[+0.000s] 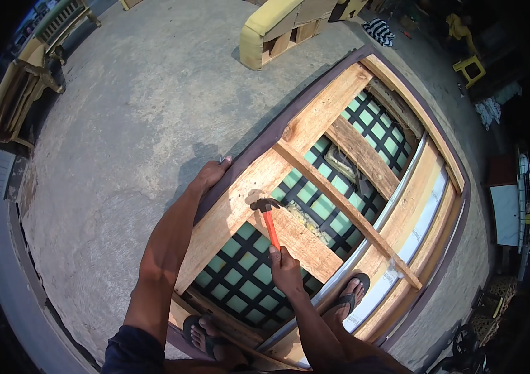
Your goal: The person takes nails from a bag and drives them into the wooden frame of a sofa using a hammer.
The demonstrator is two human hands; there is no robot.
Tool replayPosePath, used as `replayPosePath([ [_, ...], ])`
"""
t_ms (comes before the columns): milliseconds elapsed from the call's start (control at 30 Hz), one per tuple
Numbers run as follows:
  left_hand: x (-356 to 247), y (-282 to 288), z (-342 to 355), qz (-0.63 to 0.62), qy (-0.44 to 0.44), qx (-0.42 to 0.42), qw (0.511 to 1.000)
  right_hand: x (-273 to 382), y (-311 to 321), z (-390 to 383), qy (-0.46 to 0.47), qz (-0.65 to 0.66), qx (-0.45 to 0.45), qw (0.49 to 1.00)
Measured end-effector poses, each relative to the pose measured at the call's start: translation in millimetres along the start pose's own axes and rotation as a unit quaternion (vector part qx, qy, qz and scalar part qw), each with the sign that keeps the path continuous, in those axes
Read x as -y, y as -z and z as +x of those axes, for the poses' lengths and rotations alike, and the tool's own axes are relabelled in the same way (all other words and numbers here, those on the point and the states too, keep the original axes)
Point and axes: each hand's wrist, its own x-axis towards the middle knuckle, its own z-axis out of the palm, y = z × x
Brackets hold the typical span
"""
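Note:
My right hand (pixel 287 270) is closed round the orange handle of a claw hammer (pixel 269 218). The hammer's dark head lies over a wide plank on the left side of a wooden furniture frame (pixel 324 112). At the frame's outer left edge, my left hand (pixel 213 174) is closed at the dark purple fabric (pixel 259 144) that wraps the edge. A small, shiny thing shows at its fingertips, too tiny to make out. Inside the frame, black webbing (pixel 235 274) crosses in a grid over pale green foam (pixel 324 206).
My feet, in black flip-flops (pixel 355 290), stand on the frame's boards. A yellow padded furniture piece (pixel 271 31) stands beyond on the concrete floor (pixel 122 93). Wooden seats (pixel 19 93) line the far left. A yellow stool (pixel 469 71) and a striped cloth (pixel 378 32) lie far right.

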Motion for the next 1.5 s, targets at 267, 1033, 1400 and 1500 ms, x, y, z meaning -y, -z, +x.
replayPosePath([
  [267, 23, 3, 34, 0.109, 0.083, 0.070, 0.988, 33, 71, 51, -0.003, 0.190, 0.023, 0.982],
  [1033, -104, -14, -32, 0.299, -0.083, -0.304, 0.901, 51, 170, 146, 0.087, 0.356, -0.043, 0.929],
  [1400, -315, -68, -154, 0.441, -0.136, -0.034, 0.887, 114, 238, 185, 0.252, 0.516, 0.134, 0.808],
  [1500, -327, -93, -128, 0.375, -0.145, -0.018, 0.915, 85, 258, 203, 0.231, 0.475, 0.109, 0.842],
])
